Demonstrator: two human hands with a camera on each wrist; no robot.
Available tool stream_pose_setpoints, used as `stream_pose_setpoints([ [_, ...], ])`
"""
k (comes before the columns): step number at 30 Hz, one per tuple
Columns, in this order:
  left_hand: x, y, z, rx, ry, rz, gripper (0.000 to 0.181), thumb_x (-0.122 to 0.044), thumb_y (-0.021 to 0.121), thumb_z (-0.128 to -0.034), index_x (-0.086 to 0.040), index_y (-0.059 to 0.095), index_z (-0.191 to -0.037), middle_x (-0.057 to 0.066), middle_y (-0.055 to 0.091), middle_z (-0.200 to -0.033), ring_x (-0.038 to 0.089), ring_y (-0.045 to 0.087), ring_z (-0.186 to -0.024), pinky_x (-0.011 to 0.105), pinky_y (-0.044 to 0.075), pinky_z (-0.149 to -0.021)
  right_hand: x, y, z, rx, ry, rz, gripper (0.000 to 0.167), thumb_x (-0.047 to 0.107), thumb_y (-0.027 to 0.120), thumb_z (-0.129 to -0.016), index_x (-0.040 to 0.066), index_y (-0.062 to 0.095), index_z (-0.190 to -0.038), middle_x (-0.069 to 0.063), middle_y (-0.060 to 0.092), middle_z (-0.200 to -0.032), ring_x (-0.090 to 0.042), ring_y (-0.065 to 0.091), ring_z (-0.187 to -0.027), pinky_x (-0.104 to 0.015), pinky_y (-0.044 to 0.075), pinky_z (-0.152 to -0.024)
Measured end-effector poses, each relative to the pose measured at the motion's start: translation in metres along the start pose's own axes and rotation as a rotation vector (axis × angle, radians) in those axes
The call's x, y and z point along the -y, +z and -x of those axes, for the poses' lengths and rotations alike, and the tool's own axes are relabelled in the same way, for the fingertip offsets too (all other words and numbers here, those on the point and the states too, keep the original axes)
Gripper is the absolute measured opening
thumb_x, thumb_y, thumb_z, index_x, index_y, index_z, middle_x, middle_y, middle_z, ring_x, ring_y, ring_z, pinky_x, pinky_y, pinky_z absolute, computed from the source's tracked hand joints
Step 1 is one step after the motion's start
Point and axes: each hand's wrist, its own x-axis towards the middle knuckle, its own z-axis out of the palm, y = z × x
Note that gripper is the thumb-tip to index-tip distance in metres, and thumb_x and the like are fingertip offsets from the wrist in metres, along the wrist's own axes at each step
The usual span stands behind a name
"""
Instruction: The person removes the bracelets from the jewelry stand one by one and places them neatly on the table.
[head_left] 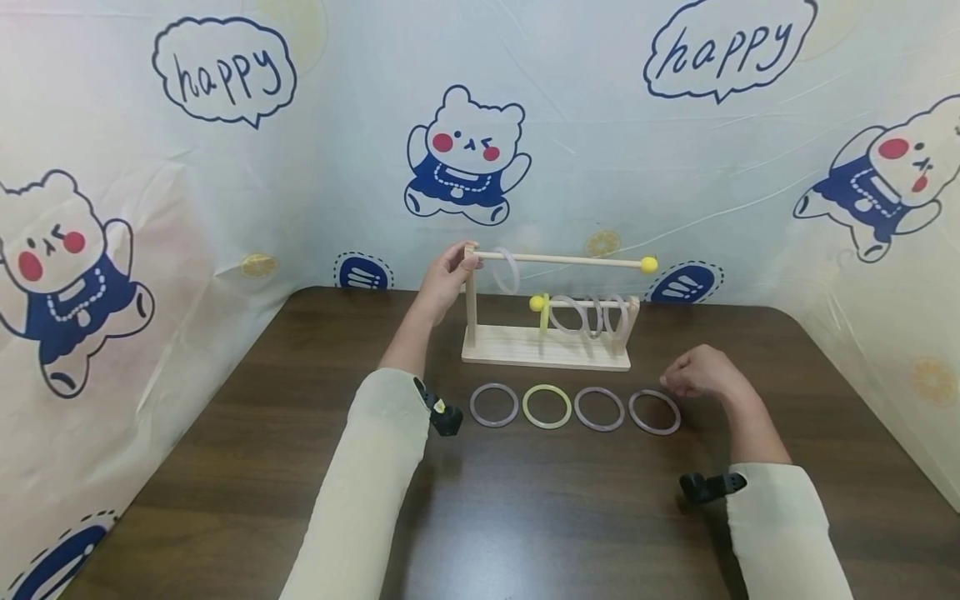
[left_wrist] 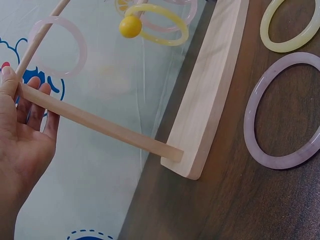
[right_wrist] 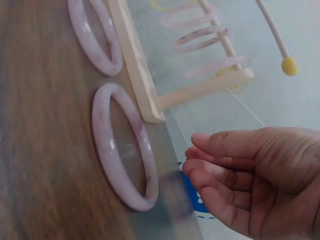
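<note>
My left hand [head_left: 447, 279] holds the top of the left post of a wooden bangle stand [head_left: 546, 347], thumb on one side and fingers behind. A pale pink bangle [head_left: 507, 272] hangs on the upper rod near that hand. On the lower rod hang a yellow bangle [head_left: 544, 315], beside its yellow ball end, and several pinkish-purple bangles [head_left: 617, 317]. My right hand [head_left: 701, 372] is just right of the rightmost purple bangle [right_wrist: 107, 145]. Its fingers are loosely curled, and nothing is held in them.
In front of the stand, a row of bangles lies flat on the dark wooden table [head_left: 555, 517]: purple [head_left: 473, 406], yellow [head_left: 526, 406], purple [head_left: 577, 408] and the rightmost one. The upper rod's yellow ball [head_left: 649, 265] sticks out to the right. A printed curtain [head_left: 360, 167] surrounds the back.
</note>
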Motion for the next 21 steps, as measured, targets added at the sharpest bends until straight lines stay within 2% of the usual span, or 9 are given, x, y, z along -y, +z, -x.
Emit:
stream_pose_setpoints([
  [6,0.0,0.0,-0.001,0.006,-0.012,0.013,0.052,-0.042,0.052,-0.0893,-0.018,0.045,-0.135,0.005,0.054,-0.127,0.019,0.046,-0.121,0.046,0.029,-0.104,0.011,-0.003,0.001,-0.041,0.013,0.002,0.025,0.02,0.065,-0.086,-0.002,0.07,-0.097,-0.006,0.065,-0.076,-0.02,0.058,-0.072,-0.035,0.051,-0.067],
  [12,0.0,0.0,0.0,0.001,-0.003,0.01,0.051,-0.041,0.051,-0.09,-0.017,0.045,-0.135,0.005,0.055,-0.126,0.018,0.047,-0.119,0.046,0.03,-0.104,0.019,-0.004,0.002,-0.098,0.037,-0.013,0.034,0.028,0.064,-0.087,-0.001,0.068,-0.105,-0.014,0.067,-0.087,-0.023,0.058,-0.076,-0.035,0.048,-0.065],
  [21,0.001,0.001,-0.001,-0.002,0.003,0.019,0.047,-0.04,0.052,-0.09,-0.019,0.048,-0.132,0.005,0.055,-0.125,0.018,0.048,-0.118,0.043,0.031,-0.103,0.03,-0.004,0.004,-0.176,0.007,-0.051,0.038,0.029,0.064,-0.088,-0.003,0.065,-0.108,-0.017,0.066,-0.095,-0.033,0.061,-0.086,-0.044,0.05,-0.073],
])
